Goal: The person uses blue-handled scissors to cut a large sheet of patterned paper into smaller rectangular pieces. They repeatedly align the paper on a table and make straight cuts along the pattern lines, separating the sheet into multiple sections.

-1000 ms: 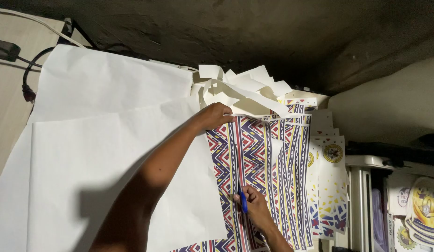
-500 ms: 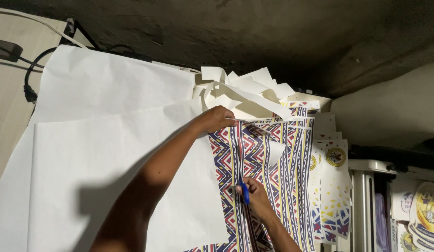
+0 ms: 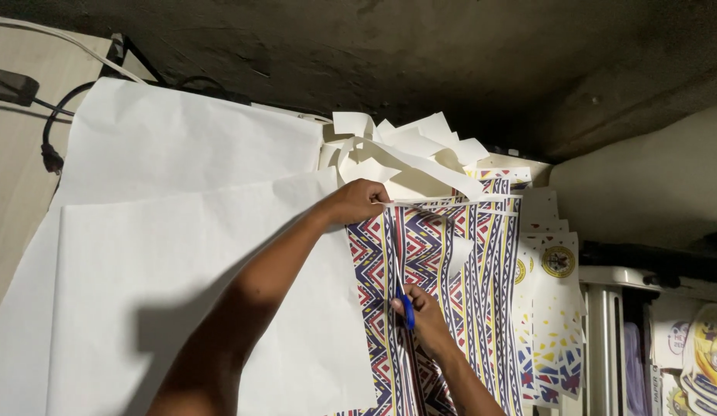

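My left hand [image 3: 360, 202] pinches the top edge of a printed sheet [image 3: 481, 270] patterned with red, blue and yellow zigzag stripes, holding it taut. My right hand [image 3: 424, 317] is lower down on the same sheet, closed around blue-handled scissors [image 3: 407, 310] whose blades point up along a stripe. A narrow cut strip of the sheet runs between the two hands. A curl of the printed paper lifts beside the scissors.
Large white paper sheets [image 3: 166, 254] cover the surface on the left. A heap of white paper offcuts [image 3: 404, 150] lies beyond the left hand. Printed sheets with round emblems [image 3: 557, 266] lie at the right, next to a white machine [image 3: 612, 339]. Black cables [image 3: 50, 146] sit far left.
My right hand with the scissors has crept upward along the stripe toward the left hand. The left hand stays on the top edge.
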